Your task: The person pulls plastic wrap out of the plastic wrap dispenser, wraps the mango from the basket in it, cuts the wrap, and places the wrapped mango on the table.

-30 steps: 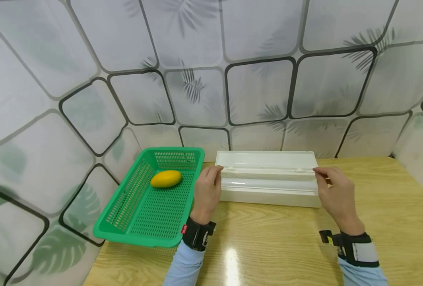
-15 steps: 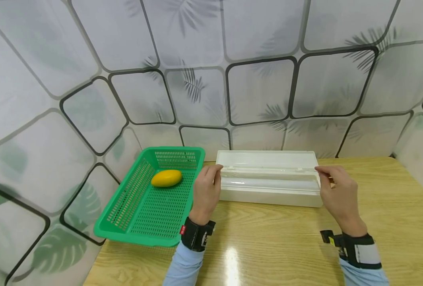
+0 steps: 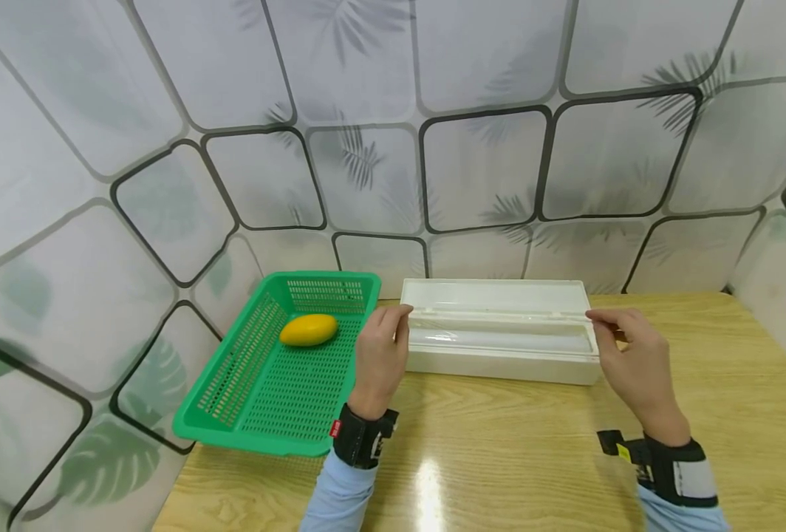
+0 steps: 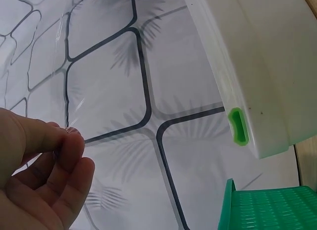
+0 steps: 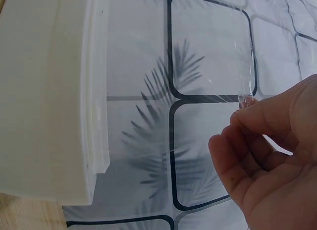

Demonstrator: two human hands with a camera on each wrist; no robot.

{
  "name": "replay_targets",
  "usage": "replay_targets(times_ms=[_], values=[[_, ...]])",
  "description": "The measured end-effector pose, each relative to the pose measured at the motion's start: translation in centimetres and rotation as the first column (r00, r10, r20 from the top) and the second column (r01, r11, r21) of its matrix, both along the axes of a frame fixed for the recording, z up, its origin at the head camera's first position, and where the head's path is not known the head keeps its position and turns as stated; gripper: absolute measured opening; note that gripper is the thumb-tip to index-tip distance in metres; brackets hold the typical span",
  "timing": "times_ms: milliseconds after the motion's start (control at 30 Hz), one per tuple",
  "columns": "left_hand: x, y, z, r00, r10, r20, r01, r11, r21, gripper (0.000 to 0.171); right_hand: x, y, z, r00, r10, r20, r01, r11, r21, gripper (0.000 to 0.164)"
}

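A white cling film dispenser box [image 3: 499, 367] stands on the table with its lid [image 3: 496, 293] raised at the back and a shiny roll [image 3: 513, 340] inside. Clear cling film [image 5: 218, 93] stretches between both hands, barely visible except for its shiny edge. My left hand [image 3: 381, 355] pinches one corner between thumb and index finger, near the box's left end. At the opposite end, my right hand [image 3: 640, 366] pinches the other corner in the same way. Both wrist views show the pinching fingertips apart from the box.
Left of the box sits a green perforated basket [image 3: 250, 442], close to my left forearm. A yellow, mango-like fruit [image 3: 309, 330] lies in it. Behind the wooden table [image 3: 499, 451] rises a wall with a leaf-and-outline pattern [image 3: 486, 174].
Both hands keep their pinch on the cling film. The right hand has shifted slightly to the right and the left hand slightly to the left. The basket and fruit stay put.
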State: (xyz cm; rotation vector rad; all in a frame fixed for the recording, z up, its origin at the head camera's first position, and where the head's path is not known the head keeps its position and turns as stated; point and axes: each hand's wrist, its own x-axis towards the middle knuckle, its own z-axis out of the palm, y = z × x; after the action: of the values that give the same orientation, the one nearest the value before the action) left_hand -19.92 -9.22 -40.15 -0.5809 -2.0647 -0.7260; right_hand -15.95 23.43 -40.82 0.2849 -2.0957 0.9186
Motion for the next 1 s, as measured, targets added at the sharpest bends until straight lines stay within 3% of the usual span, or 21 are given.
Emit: replay_targets(times_ms=[400, 733, 867, 1000], values=[[0.3, -0.4, 0.4, 1.000, -0.002, -0.016, 0.001, 1.000, -0.009, 0.013, 0.7, 0.2, 0.7, 0.998, 0.018, 0.066, -0.014, 0.998, -0.066, 0.021], [0.7, -0.6, 0.8, 1.000, -0.017, -0.010, 0.017, 1.000, -0.022, 0.013, 1.8, 0.4, 1.3, 0.979, -0.015, 0.201, 0.037, 0.994, -0.105, 0.018], [0.9, -0.7, 1.0, 1.000, -0.024, -0.014, 0.024, 1.000, -0.018, 0.013, 1.9, 0.2, 1.5, 0.981, -0.006, 0.193, 0.026, 0.994, -0.102, 0.019], [1.0, -0.8, 1.2, 0.999, -0.019, -0.028, 0.018, 0.999, -0.029, 0.013, 1.9, 0.1, 1.5, 0.991, 0.009, 0.133, 0.001, 0.997, -0.072, 0.020]])
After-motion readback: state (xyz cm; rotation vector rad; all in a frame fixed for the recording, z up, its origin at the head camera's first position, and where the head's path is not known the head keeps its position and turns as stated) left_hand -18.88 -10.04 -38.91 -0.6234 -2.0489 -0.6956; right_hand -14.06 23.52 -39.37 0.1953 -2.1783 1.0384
